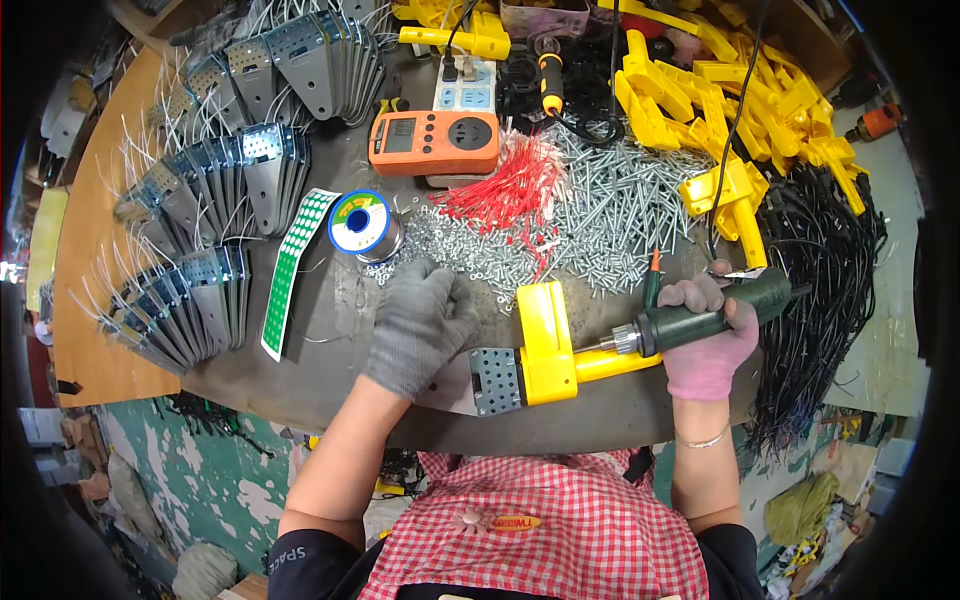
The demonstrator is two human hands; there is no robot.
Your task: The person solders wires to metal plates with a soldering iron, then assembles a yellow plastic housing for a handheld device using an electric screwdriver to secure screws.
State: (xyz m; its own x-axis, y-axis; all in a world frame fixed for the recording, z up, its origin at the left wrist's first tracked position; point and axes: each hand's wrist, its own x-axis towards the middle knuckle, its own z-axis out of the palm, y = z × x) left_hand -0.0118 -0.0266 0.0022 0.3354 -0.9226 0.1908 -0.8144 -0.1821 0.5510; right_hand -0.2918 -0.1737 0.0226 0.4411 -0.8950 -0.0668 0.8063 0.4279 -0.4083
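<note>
My right hand, in a pink glove, grips a dark green electric screwdriver. The screwdriver's bit points left, close to or touching the yellow plastic housing; exact contact cannot be made out. The housing lies on the table with its yellow handle to the right and a perforated grey metal plate at its left end. My left hand, in a grey glove, is closed beside the plate, just below a pile of small nuts. Its fingertips are curled, so whatever they may hold is hidden.
Loose screws and red wires lie behind the housing. A solder spool, a green sticker strip and an orange meter stand left. Metal plates fan out far left; yellow housings and black cables are piled right.
</note>
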